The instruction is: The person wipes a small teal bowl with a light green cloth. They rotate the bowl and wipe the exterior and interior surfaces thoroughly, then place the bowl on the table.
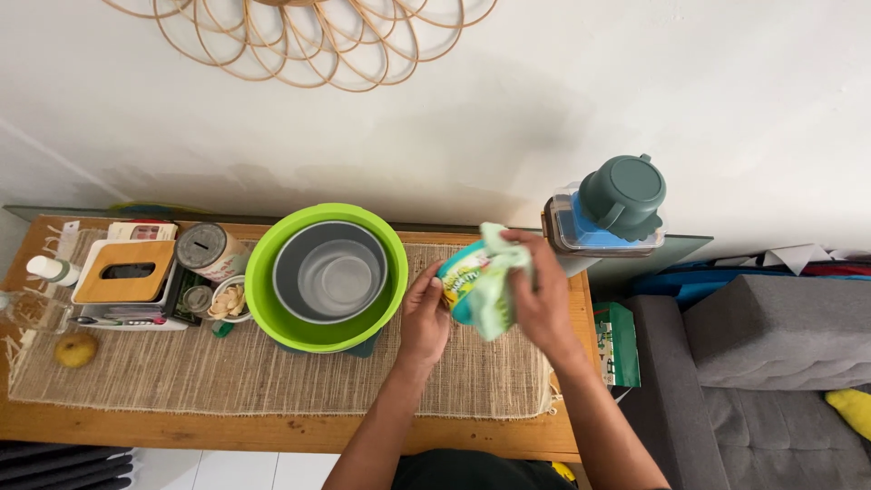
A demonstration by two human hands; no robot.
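Can wiped in mid-air, above the worktop [272,426].

Left hand [425,319] wrapped round a small colourful can [461,283], fingers closed on its side. Right hand [543,304] pressing a pale green cloth [494,295] over the can, fingers curled on the cloth. Wiping judged under way, not finished: can not set down. Green bowl [263,299] with grey bowl [331,270] inside, just left.

Home living room: grey sofa [771,363], rattan wall ornament [308,41], wooden side table [272,431].
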